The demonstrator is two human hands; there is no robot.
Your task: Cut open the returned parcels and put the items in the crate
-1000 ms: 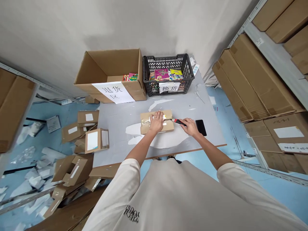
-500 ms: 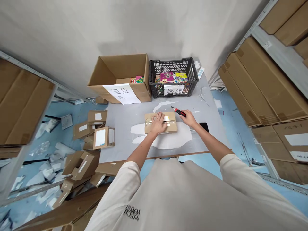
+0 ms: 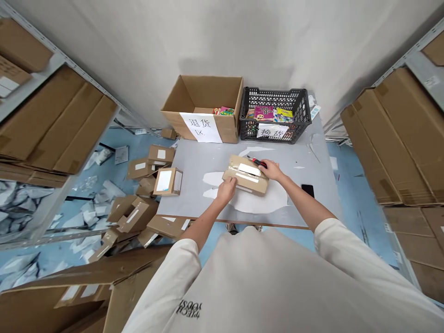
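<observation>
A taped cardboard box (image 3: 250,186) with white labels lies tilted at an angle over the white patch of the table. My left hand (image 3: 227,190) grips its near left corner, fingers closed on the cardboard. In my right hand (image 3: 273,169) is a red and black utility knife (image 3: 257,162), lying across the box's far right part with its tip pointing left. The right fingers are wrapped round the knife and rest against the box's right end. How far the blade is out I cannot make out.
Behind stand a large open carton (image 3: 208,95) and a black plastic crate (image 3: 276,99), both holding books. A small box (image 3: 168,181) sits at the table's left, a phone (image 3: 307,190) at the right. Cartons (image 3: 135,215) litter the floor at left; shelves flank both sides.
My left hand has slid from the box's top to its near left corner. The box has turned and tilted. My right hand has brought the knife over against it. The view has shifted left.
</observation>
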